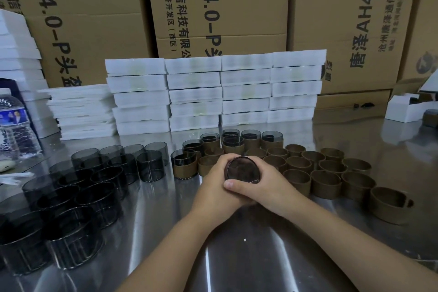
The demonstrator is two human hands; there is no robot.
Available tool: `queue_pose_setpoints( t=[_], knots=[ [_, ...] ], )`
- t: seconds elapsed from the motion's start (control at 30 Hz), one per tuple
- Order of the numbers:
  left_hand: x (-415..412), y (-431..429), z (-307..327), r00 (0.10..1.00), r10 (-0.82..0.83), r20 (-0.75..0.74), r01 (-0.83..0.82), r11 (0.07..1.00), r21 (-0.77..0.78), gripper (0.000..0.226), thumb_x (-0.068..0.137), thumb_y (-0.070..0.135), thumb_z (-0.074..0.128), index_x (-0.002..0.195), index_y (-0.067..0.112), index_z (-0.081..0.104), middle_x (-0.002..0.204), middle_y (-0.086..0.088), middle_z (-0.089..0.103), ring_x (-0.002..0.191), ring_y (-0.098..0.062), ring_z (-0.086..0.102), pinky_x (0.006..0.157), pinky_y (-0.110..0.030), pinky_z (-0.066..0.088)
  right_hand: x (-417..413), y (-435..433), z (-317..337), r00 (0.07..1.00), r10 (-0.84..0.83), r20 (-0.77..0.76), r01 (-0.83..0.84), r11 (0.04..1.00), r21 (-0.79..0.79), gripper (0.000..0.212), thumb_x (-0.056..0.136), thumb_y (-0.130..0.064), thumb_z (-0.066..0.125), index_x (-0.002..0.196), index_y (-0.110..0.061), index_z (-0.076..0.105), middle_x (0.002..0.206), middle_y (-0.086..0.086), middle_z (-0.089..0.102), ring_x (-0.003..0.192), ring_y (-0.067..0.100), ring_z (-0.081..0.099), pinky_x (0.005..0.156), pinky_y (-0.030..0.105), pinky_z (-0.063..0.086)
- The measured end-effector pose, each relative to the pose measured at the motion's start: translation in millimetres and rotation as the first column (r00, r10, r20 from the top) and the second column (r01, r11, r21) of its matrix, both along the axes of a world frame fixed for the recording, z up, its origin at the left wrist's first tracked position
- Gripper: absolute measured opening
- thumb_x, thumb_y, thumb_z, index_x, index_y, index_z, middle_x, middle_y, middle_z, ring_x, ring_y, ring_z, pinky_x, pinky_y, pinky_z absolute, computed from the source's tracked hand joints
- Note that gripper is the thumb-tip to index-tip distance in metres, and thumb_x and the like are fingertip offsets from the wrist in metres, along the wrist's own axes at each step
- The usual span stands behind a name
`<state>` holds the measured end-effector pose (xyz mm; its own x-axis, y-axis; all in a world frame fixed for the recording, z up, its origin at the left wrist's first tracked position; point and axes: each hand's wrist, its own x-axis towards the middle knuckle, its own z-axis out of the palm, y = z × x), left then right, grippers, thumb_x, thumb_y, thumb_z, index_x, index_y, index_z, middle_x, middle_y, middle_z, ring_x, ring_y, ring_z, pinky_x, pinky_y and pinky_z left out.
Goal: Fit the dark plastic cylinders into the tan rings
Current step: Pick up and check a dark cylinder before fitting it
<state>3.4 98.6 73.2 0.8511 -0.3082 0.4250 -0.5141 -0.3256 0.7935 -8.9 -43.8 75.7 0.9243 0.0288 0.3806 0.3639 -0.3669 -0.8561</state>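
Note:
Both hands wrap one dark cylinder (242, 169) at the table's middle, its open end facing me. My left hand (216, 181) grips its left side. My right hand (263, 187) grips the right side, thumb across the bottom. Whether a tan ring sits under the fingers is hidden. Several loose dark cylinders (78, 187) stand at the left. Several empty tan rings (326, 184) stand at the right. Several cylinders fitted in rings (251, 140) stand behind my hands, one more (184, 166) to their left.
The steel table (237, 256) is reflective. Stacked white foam trays (213, 92) line the back, with cardboard boxes (220, 2) behind them. A water bottle (14, 125) stands at the far left. A small white box (405, 106) lies at the far right.

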Motion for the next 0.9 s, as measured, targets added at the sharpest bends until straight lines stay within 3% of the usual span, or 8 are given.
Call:
queue_pose_setpoints(
  t=[0.27, 0.37, 0.43, 0.57, 0.67, 0.77, 0.83, 0.9],
  knots=[
    [-0.5, -0.3, -1.8, 0.997, 0.017, 0.074, -0.021, 0.999, 0.048, 0.067, 0.06, 0.022, 0.088, 0.106, 0.052, 0.05, 0.107, 0.019, 0.065, 0.097, 0.009, 0.059, 0.079, -0.009, 0.046, -1.4, 1.3, 0.7, 0.997, -0.063, 0.037, 0.064, 0.997, -0.046, 0.056, 0.046, -0.074, 0.072, 0.092, -0.044, 0.061, 0.092, -0.033, 0.065, 0.087, -0.013, 0.061, 0.068, 0.001, 0.04],
    [0.3, -0.8, -2.3, 0.995, 0.035, 0.09, -0.041, 0.997, 0.065, 0.07, 0.058, 0.026, 0.089, 0.103, 0.058, 0.047, 0.108, 0.02, 0.064, 0.098, 0.01, 0.058, 0.078, -0.006, 0.045, -1.4, 1.4, 1.1, 0.996, -0.085, 0.038, 0.087, 0.995, -0.05, 0.059, 0.045, -0.078, 0.068, 0.091, -0.042, 0.062, 0.089, -0.026, 0.067, 0.085, -0.011, 0.061, 0.066, 0.002, 0.04],
    [0.1, -1.5, -2.9, 0.993, 0.033, 0.112, -0.044, 0.994, 0.095, 0.071, 0.059, 0.028, 0.089, 0.106, 0.059, 0.047, 0.111, 0.02, 0.063, 0.102, 0.008, 0.058, 0.084, -0.012, 0.048, -0.8, 0.6, 0.9, 0.995, -0.098, 0.032, 0.1, 0.993, -0.057, 0.061, 0.045, -0.079, 0.066, 0.091, -0.039, 0.064, 0.089, -0.02, 0.069, 0.085, -0.008, 0.062, 0.068, 0.007, 0.042],
    [-0.5, -2.6, -3.2, 0.989, 0.008, 0.145, -0.028, 0.99, 0.137, 0.071, 0.06, 0.028, 0.088, 0.119, 0.045, 0.053, 0.115, 0.016, 0.062, 0.109, -0.001, 0.058, 0.094, -0.031, 0.049, -0.6, -1.4, 1.1, 0.992, -0.126, 0.024, 0.127, 0.99, -0.068, 0.06, 0.048, -0.081, 0.062, 0.09, -0.037, 0.066, 0.088, -0.016, 0.069, 0.082, -0.006, 0.063, 0.067, 0.01, 0.043],
    [0.3, -3.4, -3.2, 0.99, 0.004, 0.143, -0.021, 0.992, 0.121, 0.071, 0.057, 0.028, 0.086, 0.118, 0.044, 0.054, 0.114, 0.014, 0.062, 0.109, -0.002, 0.058, 0.094, -0.034, 0.049, -1.5, -1.3, 2.3, 0.992, -0.123, 0.029, 0.124, 0.991, -0.053, 0.051, 0.054, -0.078, 0.063, 0.086, -0.038, 0.067, 0.083, -0.019, 0.069, 0.079, -0.007, 0.063, 0.063, 0.006, 0.043],
    [-1.8, -4.7, -2.5, 0.989, -0.002, 0.146, -0.009, 0.997, 0.075, 0.071, 0.05, 0.042, 0.081, 0.116, 0.045, 0.054, 0.112, 0.016, 0.064, 0.108, 0.0, 0.058, 0.093, -0.033, 0.05, -2.4, -0.1, 6.0, 0.994, -0.104, 0.045, 0.104, 0.995, -0.005, 0.031, 0.067, -0.068, 0.066, 0.081, -0.04, 0.067, 0.08, -0.025, 0.068, 0.077, -0.009, 0.064, 0.061, 0.005, 0.043],
    [-2.3, -5.8, -2.6, 0.987, -0.004, 0.158, -0.003, 0.999, 0.048, 0.07, 0.05, 0.047, 0.079, 0.116, 0.042, 0.055, 0.112, 0.015, 0.064, 0.108, -0.001, 0.059, 0.093, -0.033, 0.051, -3.2, 0.2, 8.3, 0.994, -0.099, 0.057, 0.097, 0.995, 0.035, 0.035, 0.067, -0.072, 0.058, 0.081, -0.042, 0.068, 0.082, -0.026, 0.069, 0.081, -0.008, 0.065, 0.061, 0.012, 0.05],
    [-0.9, -6.3, -2.8, 0.987, -0.002, 0.158, -0.003, 1.0, 0.028, 0.068, 0.056, 0.038, 0.084, 0.118, 0.04, 0.055, 0.113, 0.013, 0.064, 0.109, -0.004, 0.059, 0.093, -0.036, 0.051, -3.4, -0.5, 9.5, 0.994, -0.094, 0.053, 0.091, 0.994, 0.059, 0.037, 0.07, -0.072, 0.053, 0.083, -0.042, 0.07, 0.084, -0.025, 0.069, 0.086, -0.004, 0.066, 0.066, 0.024, 0.056]
  ],
)
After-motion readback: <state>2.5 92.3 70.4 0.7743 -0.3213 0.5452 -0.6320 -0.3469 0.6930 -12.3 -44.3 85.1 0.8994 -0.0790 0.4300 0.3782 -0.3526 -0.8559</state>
